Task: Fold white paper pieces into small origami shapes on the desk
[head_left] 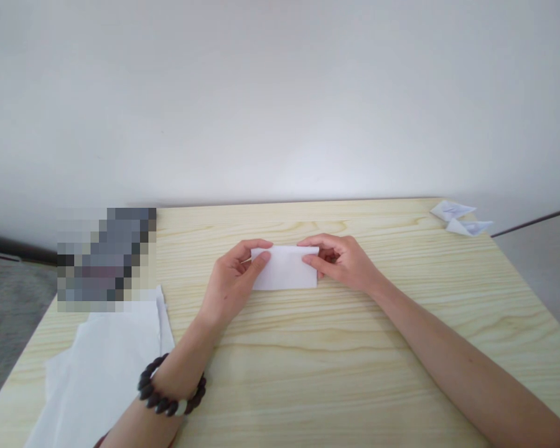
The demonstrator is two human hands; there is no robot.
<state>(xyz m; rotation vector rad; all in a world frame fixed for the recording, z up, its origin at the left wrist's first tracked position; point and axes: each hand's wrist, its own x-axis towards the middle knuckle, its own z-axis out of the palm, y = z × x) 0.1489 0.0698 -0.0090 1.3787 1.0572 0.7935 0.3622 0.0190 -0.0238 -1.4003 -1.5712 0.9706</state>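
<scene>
A small folded sheet of white paper (pixel 285 269) is held up between my two hands, its long fold running along the top. My left hand (pixel 236 274) pinches its left end, thumb on the near face and index finger at the top edge. At the opposite end, my right hand (pixel 338 260) grips it the same way, with the other fingers curled behind. The far side of the paper is hidden. Two folded white paper boats (pixel 469 227) rest at the table's far right corner.
Loose white paper sheets (pixel 107 354) lie in a pile at the left of the wooden table (pixel 298 379). Behind them is a dark, pixelated flat object (pixel 114 249). A white wall (pixel 280 99) rises along the table's far edge.
</scene>
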